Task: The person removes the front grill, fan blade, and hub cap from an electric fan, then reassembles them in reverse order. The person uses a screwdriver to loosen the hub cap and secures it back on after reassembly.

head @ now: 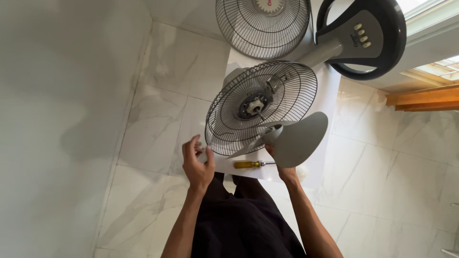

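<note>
A fan lies on its back on a white sheet [330,91], its rear wire guard [262,107] facing up with the motor shaft at the middle. My right hand [282,165] holds the grey fan blade [294,138] by its hub, just in front of the guard's lower edge. My left hand [197,160] is near the guard's lower left rim, fingers curled around a small pale part that is mostly hidden. A yellow-handled screwdriver [252,164] lies on the sheet between my hands.
The front wire guard [263,26] lies beyond the fan, at the top. The fan's round dark base [363,38] with grey neck and buttons is at the top right. Marble floor tiles surround the sheet; a wall is on the left, a wooden sill on the right.
</note>
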